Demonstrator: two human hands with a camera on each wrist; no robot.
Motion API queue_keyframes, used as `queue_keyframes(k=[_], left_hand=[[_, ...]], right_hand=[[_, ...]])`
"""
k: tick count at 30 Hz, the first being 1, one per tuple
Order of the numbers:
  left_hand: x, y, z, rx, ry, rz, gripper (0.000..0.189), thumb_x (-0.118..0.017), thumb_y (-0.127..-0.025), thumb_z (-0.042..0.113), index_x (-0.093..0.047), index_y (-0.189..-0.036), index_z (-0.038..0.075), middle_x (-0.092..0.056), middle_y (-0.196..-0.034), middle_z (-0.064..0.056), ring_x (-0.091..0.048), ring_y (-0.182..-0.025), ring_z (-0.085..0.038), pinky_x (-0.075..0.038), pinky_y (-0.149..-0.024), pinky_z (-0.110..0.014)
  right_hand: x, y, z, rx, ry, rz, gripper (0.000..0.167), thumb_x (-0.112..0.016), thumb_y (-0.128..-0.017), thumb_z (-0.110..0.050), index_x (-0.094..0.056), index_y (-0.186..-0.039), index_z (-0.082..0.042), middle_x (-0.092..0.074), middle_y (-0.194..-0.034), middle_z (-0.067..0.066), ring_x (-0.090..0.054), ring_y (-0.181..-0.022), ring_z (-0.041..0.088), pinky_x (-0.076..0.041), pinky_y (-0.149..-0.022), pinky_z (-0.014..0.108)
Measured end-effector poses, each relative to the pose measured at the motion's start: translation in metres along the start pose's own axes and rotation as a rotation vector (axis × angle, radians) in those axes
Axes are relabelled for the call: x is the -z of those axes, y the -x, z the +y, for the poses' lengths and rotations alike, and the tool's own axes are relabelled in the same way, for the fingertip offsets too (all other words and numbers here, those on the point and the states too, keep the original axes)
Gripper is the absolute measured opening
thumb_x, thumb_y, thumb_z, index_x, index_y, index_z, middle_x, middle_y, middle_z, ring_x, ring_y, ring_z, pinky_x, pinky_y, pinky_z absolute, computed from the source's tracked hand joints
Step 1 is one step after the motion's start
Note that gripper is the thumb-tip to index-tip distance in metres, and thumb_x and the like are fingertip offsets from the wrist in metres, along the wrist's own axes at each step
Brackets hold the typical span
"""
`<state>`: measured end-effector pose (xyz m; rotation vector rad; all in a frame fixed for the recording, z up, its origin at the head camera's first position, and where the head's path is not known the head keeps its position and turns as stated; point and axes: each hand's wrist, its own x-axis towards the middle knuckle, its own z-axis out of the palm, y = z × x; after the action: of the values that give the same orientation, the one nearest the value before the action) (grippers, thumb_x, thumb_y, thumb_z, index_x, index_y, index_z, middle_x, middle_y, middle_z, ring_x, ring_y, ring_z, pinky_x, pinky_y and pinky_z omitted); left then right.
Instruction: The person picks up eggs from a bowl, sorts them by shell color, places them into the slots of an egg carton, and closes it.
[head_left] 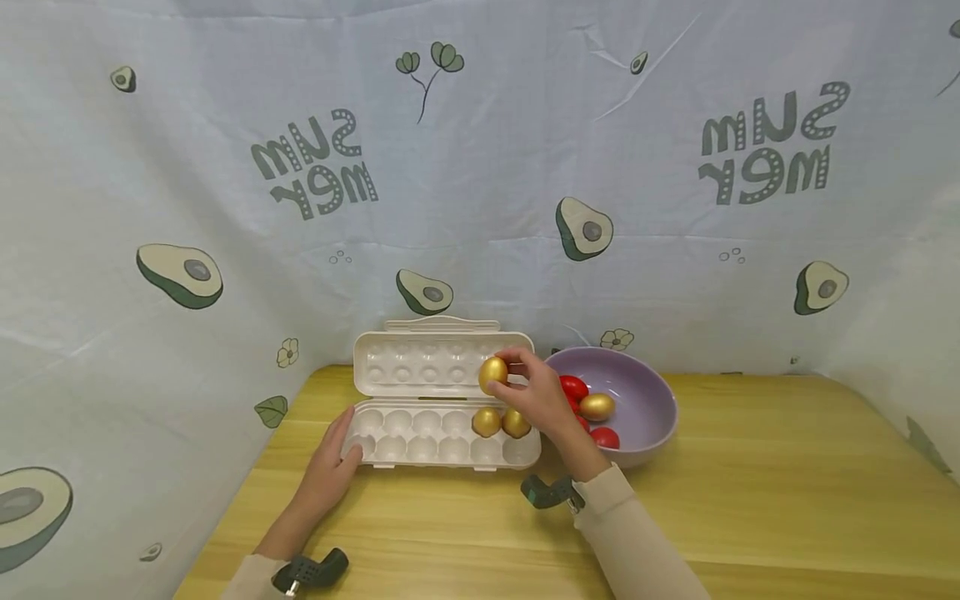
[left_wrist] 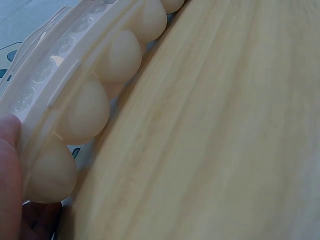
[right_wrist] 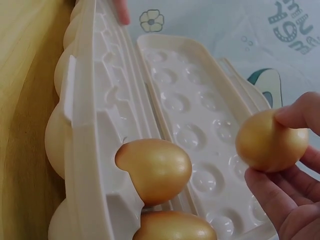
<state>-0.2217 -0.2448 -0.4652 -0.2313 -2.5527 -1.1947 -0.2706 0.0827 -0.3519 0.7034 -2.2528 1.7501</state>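
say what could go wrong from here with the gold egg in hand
The held gold egg looks smooth and is pinched in the right hand, so it might slip. Lowered carelessly, it could bump the two gold eggs seated in the egg carton. If the left hand at the carton's left end pushes, the carton could shift.

Bowl (head_left: 637,406) right of egg carton (head_left: 438,462)
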Motion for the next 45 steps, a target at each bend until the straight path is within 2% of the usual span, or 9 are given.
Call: queue_keyframes(k=[7, 17, 22, 25, 29, 33, 39, 45], left_hand=[[0.001, 0.0, 0.002, 0.002, -0.001, -0.006, 0.061, -0.046, -0.093, 0.006, -0.025, -0.149, -0.005, -0.027, -0.152, -0.025, -0.026, -0.139, -0.043, -0.022, -0.112, -0.058], [0.002, 0.001, 0.002, 0.016, -0.003, -0.009, 0.062, -0.046, -0.094, 0.007, -0.024, -0.15, -0.004, -0.026, -0.153, -0.024, -0.025, -0.14, -0.043, -0.021, -0.113, -0.058], [0.001, 0.0, 0.002, 0.0, -0.006, -0.002, 0.061, -0.046, -0.093, 0.006, -0.025, -0.149, -0.005, -0.027, -0.152, -0.025, -0.026, -0.139, -0.044, -0.021, -0.112, -0.058], [0.001, 0.0, 0.002, -0.006, -0.005, -0.001, 0.061, -0.046, -0.093, 0.006, -0.025, -0.149, -0.005, -0.027, -0.152, -0.025, -0.026, -0.139, -0.043, -0.021, -0.112, -0.058], [0.001, 0.0, 0.001, -0.006, -0.01, 0.001, 0.062, -0.047, -0.093, 0.006, -0.025, -0.149, -0.005, -0.028, -0.152, -0.025, -0.027, -0.139, -0.043, -0.022, -0.112, -0.058], [0.001, 0.0, 0.001, -0.006, -0.01, -0.003, 0.062, -0.047, -0.093, 0.006, -0.024, -0.15, -0.005, -0.027, -0.152, -0.025, -0.026, -0.139, -0.043, -0.022, -0.112, -0.058], [0.001, 0.0, 0.001, -0.004, -0.015, 0.0, 0.062, -0.046, -0.093, 0.006, -0.025, -0.15, -0.005, -0.027, -0.152, -0.025, -0.027, -0.139, -0.043, -0.022, -0.112, -0.058], [0.001, 0.001, 0.002, 0.001, -0.013, -0.003, 0.061, -0.046, -0.093, 0.007, -0.025, -0.15, -0.005, -0.027, -0.152, -0.025, -0.026, -0.139, -0.043, -0.022, -0.112, -0.057]], right_hand=[[-0.005, -0.001, 0.003, -0.002, 0.0, -0.018, 0.037, -0.071, -0.08, 0.004, -0.057, -0.114, 0.011, -0.059, -0.113, 0.027, -0.06, -0.106, 0.042, -0.052, -0.09, 0.05], [-0.02, 0.001, 0.005, -0.043, -0.056, -0.038, 0.039, -0.072, -0.08, 0.004, -0.056, -0.114, 0.01, -0.059, -0.113, 0.026, -0.06, -0.106, 0.04, -0.053, -0.088, 0.046], [-0.036, 0.001, 0.029, 0.006, -0.06, 0.031, 0.038, -0.076, -0.078, 0.001, -0.059, -0.113, 0.003, -0.062, -0.111, 0.017, -0.062, -0.103, 0.033, -0.055, -0.085, 0.039], [-0.046, 0.001, 0.047, 0.05, -0.013, 0.095, 0.039, -0.079, -0.078, -0.005, -0.061, -0.113, -0.003, -0.064, -0.109, 0.011, -0.063, -0.101, 0.026, -0.056, -0.083, 0.032], [-0.053, 0.004, 0.053, 0.115, 0.04, 0.146, 0.04, -0.08, -0.078, -0.01, -0.062, -0.114, -0.005, -0.064, -0.11, 0.007, -0.064, -0.1, 0.023, -0.056, -0.083, 0.031], [-0.057, 0.006, 0.056, 0.162, 0.048, 0.178, 0.04, -0.081, -0.077, -0.01, -0.063, -0.113, -0.005, -0.064, -0.108, 0.007, -0.065, -0.098, 0.023, -0.056, -0.082, 0.034], [-0.058, 0.006, 0.061, 0.198, 0.096, 0.191, 0.041, -0.082, -0.076, -0.01, -0.063, -0.112, -0.005, -0.063, -0.106, 0.008, -0.067, -0.094, 0.022, -0.056, -0.082, 0.032], [-0.058, 0.007, 0.063, 0.198, 0.125, 0.161, 0.041, -0.081, -0.076, -0.008, -0.061, -0.111, -0.003, -0.064, -0.107, 0.008, -0.068, -0.095, 0.021, -0.056, -0.081, 0.029]])
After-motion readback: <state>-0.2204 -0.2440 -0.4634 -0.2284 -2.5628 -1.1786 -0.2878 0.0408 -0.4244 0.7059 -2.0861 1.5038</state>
